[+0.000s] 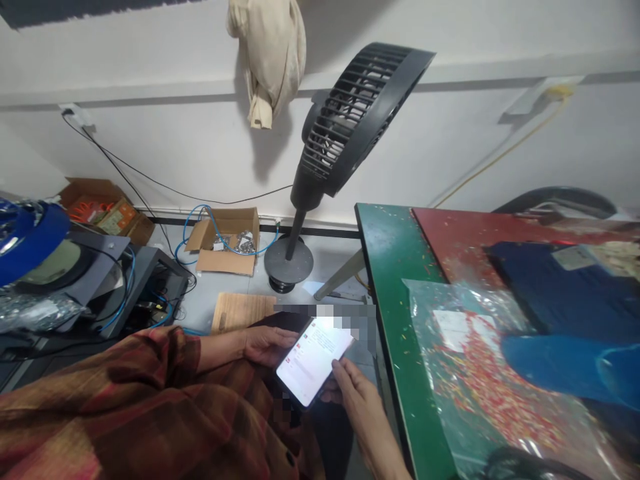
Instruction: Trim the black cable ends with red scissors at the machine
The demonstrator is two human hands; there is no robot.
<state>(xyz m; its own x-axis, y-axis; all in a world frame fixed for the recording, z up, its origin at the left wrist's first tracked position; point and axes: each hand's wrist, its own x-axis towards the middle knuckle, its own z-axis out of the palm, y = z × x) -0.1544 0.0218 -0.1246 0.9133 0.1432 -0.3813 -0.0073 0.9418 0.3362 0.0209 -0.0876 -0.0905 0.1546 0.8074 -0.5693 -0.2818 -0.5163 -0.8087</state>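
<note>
A smartphone (315, 367) with a bright, lit screen lies tilted over my lap. Along its right edge, my right hand (354, 390) grips it, thumb at the front rim and fingers curled underneath. At the opposite edge is my left hand (267, 345), its fingers bent against the phone's side and partly hidden behind it. Lines of text and small coloured icons show on the screen, too small to read. A checked brown sleeve (165, 363) covers my left arm.
A green table (387, 267) at right bears a clear plastic bag (425, 320) of small red and yellow pieces and a blue folder-like item (545, 287). Ahead stand a black fan (345, 127) and an open carton (225, 262). A wooden stool (243, 310) is beyond my lap.
</note>
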